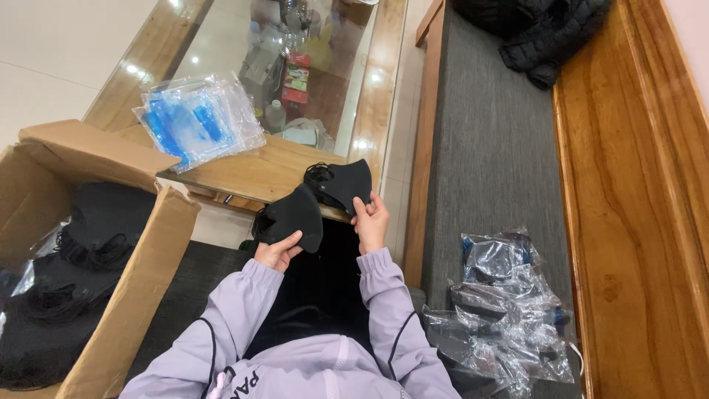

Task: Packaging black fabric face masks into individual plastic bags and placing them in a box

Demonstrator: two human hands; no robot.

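My left hand [278, 252] grips a black face mask [292, 217] by its lower edge, just above my lap. My right hand [371, 219] pinches a second black face mask [344, 185] by its lower corner, a little higher and to the right. The two masks nearly touch in the middle, and their ear loops bunch at the top left of each. Both arms wear lilac jacket sleeves.
An open cardboard box [140, 258] at my left holds stacks of black masks [81, 251]. A pile of clear and blue plastic bags [198, 120] lies on the glass-topped wooden table [258, 174]. Filled clear bags [502, 310] lie on the grey bench seat [495, 148] at right.
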